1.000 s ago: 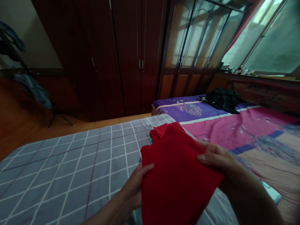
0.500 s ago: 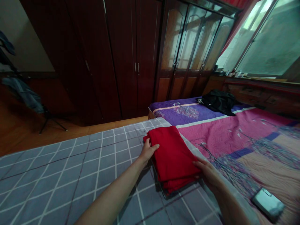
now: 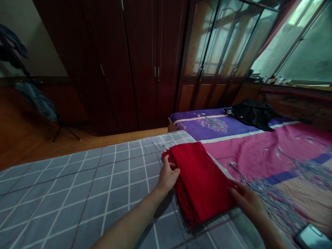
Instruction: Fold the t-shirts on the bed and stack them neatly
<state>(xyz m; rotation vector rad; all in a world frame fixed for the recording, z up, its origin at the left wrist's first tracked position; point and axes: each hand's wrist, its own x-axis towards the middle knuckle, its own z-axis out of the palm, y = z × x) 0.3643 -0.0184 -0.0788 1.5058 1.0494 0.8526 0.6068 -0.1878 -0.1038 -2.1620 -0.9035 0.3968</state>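
Observation:
A folded red cloth (image 3: 204, 180), stacked in several layers, lies on the grey checked bedspread (image 3: 116, 186). Dark material, perhaps a thin board or another cloth, shows beneath its near edge. Along the cloth's left side is my left hand (image 3: 167, 174), its thumb and fingers apart and touching the layered edge. My right hand (image 3: 247, 200) grips the right edge, with the thumb on top and the other fingers partly hidden at the side.
Beyond the grey bedspread is a purple and pink quilt (image 3: 246, 148) with a black garment (image 3: 254, 112) on it. A phone (image 3: 312, 237) lies at the lower right. Dark wardrobes (image 3: 145, 69) line the back. At left stands a tripod-footed stand (image 3: 62, 126) with clothing.
The view has shifted, so the cloth appears slightly lower and further right. My left thumb has drawn back from the cloth's top to its edge. My right hand stays at the right edge.

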